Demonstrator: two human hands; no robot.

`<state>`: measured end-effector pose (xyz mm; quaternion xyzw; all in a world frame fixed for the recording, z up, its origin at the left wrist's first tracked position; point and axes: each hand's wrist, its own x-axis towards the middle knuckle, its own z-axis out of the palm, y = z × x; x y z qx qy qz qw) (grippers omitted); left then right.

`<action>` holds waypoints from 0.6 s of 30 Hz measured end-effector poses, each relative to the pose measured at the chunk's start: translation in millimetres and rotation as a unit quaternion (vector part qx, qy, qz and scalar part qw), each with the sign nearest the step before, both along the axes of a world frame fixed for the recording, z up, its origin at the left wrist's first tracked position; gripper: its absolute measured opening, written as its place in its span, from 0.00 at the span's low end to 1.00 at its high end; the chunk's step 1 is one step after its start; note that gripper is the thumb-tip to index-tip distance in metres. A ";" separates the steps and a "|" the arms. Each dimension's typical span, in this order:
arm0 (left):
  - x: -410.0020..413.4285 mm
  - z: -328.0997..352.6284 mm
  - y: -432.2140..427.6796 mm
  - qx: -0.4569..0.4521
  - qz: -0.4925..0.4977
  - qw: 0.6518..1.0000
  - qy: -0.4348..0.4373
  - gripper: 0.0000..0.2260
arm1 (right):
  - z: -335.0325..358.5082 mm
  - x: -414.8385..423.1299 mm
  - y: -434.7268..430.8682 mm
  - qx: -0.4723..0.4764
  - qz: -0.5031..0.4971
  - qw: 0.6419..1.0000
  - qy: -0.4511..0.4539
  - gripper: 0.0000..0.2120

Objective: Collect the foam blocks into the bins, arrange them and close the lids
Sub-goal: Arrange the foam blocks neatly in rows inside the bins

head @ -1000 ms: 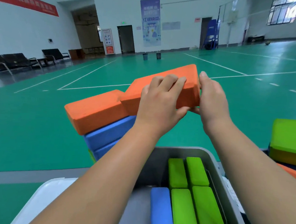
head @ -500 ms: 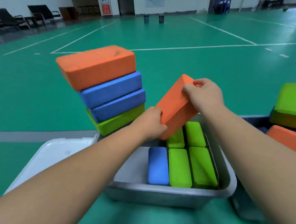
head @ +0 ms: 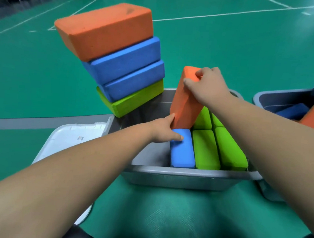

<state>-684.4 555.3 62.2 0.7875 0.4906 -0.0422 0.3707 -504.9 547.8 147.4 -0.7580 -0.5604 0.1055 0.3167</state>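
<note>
An orange foam block (head: 184, 100) stands steeply tilted inside the grey bin (head: 185, 174), its lower end behind the blue block (head: 182, 150). My right hand (head: 207, 85) grips its top end. My left hand (head: 165, 128) holds its lower left edge, fingers resting on the blue block. Beside the blue block lie several green blocks (head: 217, 149) packed on edge. The bin's left part shows bare floor.
A leaning stack (head: 117, 60) of one orange, two blue and one green block stands just behind the bin's left corner. A white lid (head: 71, 142) lies left of the bin. A second grey bin (head: 284, 98) with blue, orange and green blocks sits at right.
The orange block has come down from chest height into the bin and turned nearly upright. My head has tipped downward. My left hand slid to the block's lower end.
</note>
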 end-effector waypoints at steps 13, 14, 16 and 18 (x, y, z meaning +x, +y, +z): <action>0.9 -25.1 9.3 -0.149 0.053 0.987 -0.010 0.26 | -28.2 -1.7 0.5 -0.117 0.151 0.961 -0.203 0.21; -0.3 -27.3 10.2 -0.187 0.059 0.981 -0.015 0.27 | -29.9 -1.6 1.4 -0.127 0.154 0.957 -0.210 0.22; -2.0 -31.5 11.1 -0.240 0.069 0.968 -0.027 0.28 | -31.2 -2.4 3.9 -0.141 0.159 0.952 -0.221 0.22; -2.5 -36.6 12.5 -0.261 0.075 0.962 -0.036 0.29 | -35.3 -3.2 5.2 -0.162 0.160 0.944 -0.238 0.23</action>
